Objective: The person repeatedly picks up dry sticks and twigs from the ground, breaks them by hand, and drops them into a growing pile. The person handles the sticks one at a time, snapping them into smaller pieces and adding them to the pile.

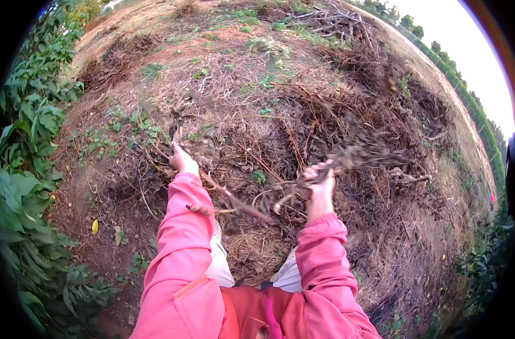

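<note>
My left hand [184,161] is closed around dry plant stalks. A thick brown stalk [236,201] slants down from beside its wrist towards the middle, and dark withered leaves [175,125] show past the fingers. To the right, my right hand [321,184] grips a bundle of dried plants [359,159]. Its leafy end sticks out to the right and is blurred, while bare, pale stem ends [285,201] point left, inward of the hand. Both hands are held apart over the ground in front of my legs, with pink sleeves [185,220] reaching the wrists.
Dark heaps of withered plants [393,110] lie to the right. Farther off is a pile of dry branches [346,25]. Green leafy plants [24,186] line the left side. Dry straw [255,250] covers the ground between my legs.
</note>
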